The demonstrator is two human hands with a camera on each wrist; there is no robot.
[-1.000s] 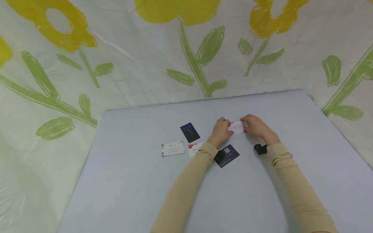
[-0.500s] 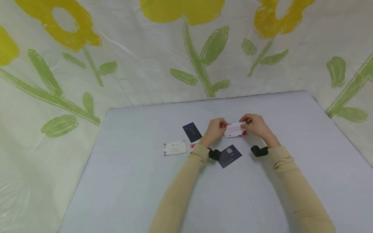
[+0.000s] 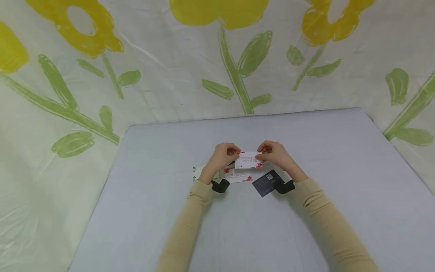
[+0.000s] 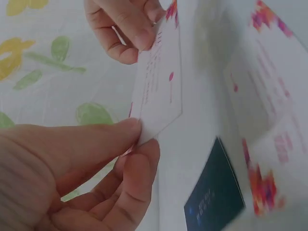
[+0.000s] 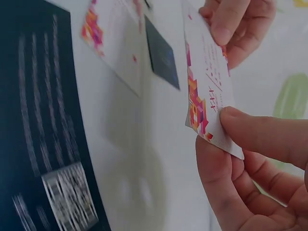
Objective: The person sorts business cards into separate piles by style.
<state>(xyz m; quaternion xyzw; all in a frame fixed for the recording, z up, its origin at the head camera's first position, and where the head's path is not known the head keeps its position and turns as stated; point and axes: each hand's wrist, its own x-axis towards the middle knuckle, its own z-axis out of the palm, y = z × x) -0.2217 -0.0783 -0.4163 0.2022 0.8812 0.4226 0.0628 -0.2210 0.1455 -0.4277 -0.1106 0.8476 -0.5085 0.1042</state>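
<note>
A white business card with red floral corners (image 3: 249,161) is held raised off the table between both hands. My left hand (image 3: 221,155) pinches its left end between thumb and fingers, seen closely in the left wrist view. At the opposite end, my right hand (image 3: 276,155) pinches the card the same way, with the thumb on the printed face in the right wrist view. Beneath it lies a similar red-floral card (image 3: 238,176), its upper part covered in the head view. Left of that, a green-leaf card (image 3: 198,172) is partly behind the left hand.
A dark card with a QR code (image 3: 263,184) lies under the right wrist's camera. Another dark card (image 4: 216,192) shows in the left wrist view, mostly hidden in the head view. All rest on a pale table (image 3: 153,226) before a flower-painted sheet (image 3: 163,75).
Both hands have carried the red-floral card left and toward the person, from the right of the other cards to above the matching one. The grip at both ends stays.
</note>
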